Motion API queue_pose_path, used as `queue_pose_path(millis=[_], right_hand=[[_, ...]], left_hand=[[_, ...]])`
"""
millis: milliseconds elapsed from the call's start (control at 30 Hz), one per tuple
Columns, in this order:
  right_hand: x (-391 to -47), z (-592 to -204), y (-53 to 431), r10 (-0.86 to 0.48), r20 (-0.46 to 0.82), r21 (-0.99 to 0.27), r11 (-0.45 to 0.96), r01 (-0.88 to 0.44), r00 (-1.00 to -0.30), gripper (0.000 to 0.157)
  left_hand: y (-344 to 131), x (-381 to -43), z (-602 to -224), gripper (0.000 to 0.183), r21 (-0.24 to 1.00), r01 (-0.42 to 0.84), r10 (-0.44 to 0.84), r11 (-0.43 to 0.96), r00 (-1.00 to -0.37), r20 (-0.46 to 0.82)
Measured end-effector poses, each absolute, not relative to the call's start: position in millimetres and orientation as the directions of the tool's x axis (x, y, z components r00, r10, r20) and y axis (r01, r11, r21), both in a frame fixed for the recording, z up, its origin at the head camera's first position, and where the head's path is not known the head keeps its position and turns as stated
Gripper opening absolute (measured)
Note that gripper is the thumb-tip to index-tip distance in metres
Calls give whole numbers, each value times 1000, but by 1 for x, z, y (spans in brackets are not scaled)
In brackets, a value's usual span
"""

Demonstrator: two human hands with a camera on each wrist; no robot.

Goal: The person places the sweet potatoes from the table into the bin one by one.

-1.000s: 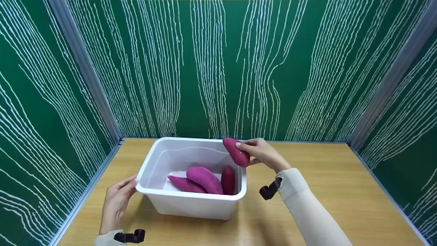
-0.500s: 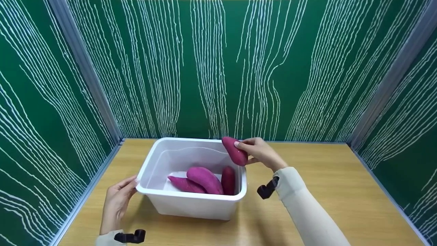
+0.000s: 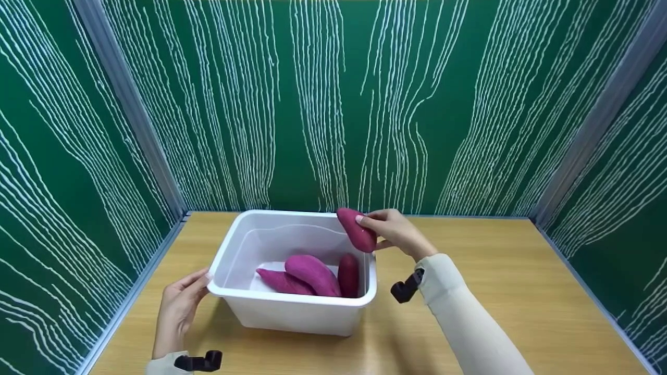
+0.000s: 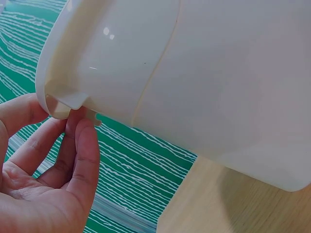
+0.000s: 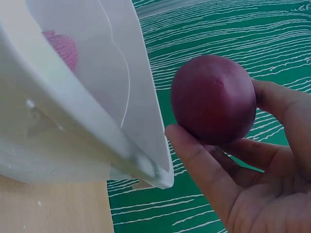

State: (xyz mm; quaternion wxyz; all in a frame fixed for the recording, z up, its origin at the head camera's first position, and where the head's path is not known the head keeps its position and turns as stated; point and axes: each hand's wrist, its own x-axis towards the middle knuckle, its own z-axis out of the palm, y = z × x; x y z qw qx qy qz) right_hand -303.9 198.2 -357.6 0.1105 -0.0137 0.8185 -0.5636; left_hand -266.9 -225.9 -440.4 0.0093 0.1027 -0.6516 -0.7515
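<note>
Slightly leftward since the earlier frames — the right hand [image 3: 394,230] grips a purple sweet potato [image 3: 357,230] over the white bin's [image 3: 292,307] right rim. Left hand [image 3: 180,307] — fingers relaxed, touching the bin's left corner on the counter [image 3: 521,291].

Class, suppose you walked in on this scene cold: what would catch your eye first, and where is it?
First, the purple sweet potato gripped in the right hand above the right rim of the white tub. Next, three more sweet potatoes lying inside the tub, which stands on the wooden table. The left hand touches the tub's left corner, all against green walls with white streaks.
</note>
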Motion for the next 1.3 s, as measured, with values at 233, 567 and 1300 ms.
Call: queue_pose_path(millis=[233, 567, 1300], right_hand=[[-303, -357, 198, -149, -155, -933, 347, 95, -977, 56], [-302, -353, 196, -145, -148, -933, 349, 89, -978, 54], [-300, -352, 196, -136, -177, -934, 335, 123, -975, 56]], left_hand=[[-227, -267, -440, 11, 978, -117, -147, -175, -979, -144], [-225, -268, -441, 20, 976, -99, -147, -193, -981, -129], [-226, -268, -441, 19, 975, -109, -140, -191, -981, -137]])
